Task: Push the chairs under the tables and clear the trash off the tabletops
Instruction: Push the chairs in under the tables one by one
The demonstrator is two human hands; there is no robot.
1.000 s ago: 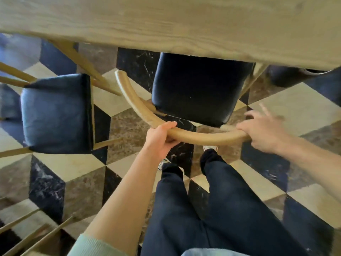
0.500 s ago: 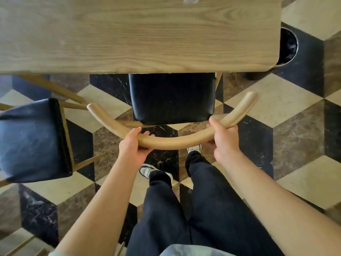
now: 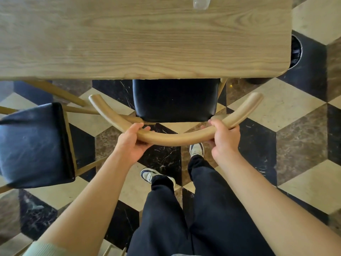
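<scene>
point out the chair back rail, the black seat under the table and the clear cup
chair back rail [image 3: 175,138], head view, middle of the curve
black seat [image 3: 174,100], head view, middle of the cushion
clear cup [image 3: 201,2], head view, its visible base

Both hands, left hand [image 3: 132,143] and right hand [image 3: 224,139], grip the chair backrest [image 3: 175,138]

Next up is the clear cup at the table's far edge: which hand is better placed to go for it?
Probably the right hand. Both hands grip the chair's curved backrest, but the cup sits right of centre, roughly above the right hand, while the left hand would have to cross over.
</scene>
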